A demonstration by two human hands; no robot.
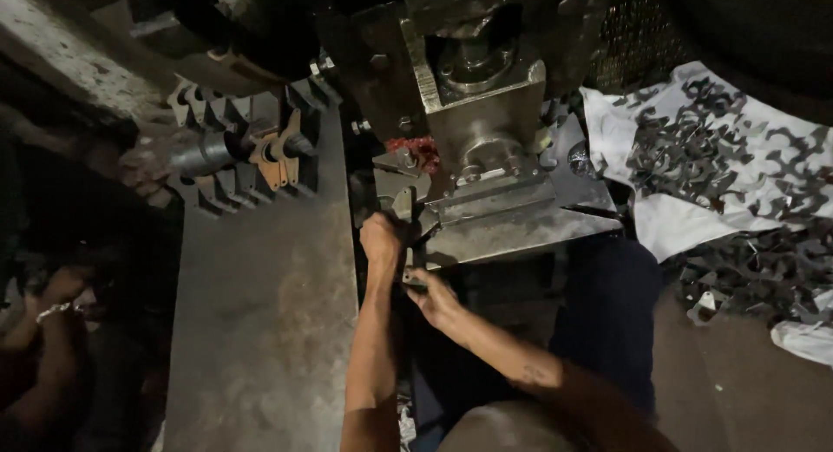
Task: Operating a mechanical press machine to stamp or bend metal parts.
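A heavy metal press (482, 114) rises over a flat steel bed (512, 222). My left hand (382, 238) is up at the bed's front left edge, fingers closed on a small flat metal piece (402, 202) by the die. My right hand (431, 296) sits just below it, pinching another small metal piece (413, 281). Both forearms reach up from the bottom of the view.
A long steel plate (260, 330) lies to the left, with cut metal blanks (252, 148) stacked at its far end. At right, a white cloth (677, 218) carries a heap of stamped metal pieces (694, 148), more spilling lower right. Another person's arm (43, 330) is at far left.
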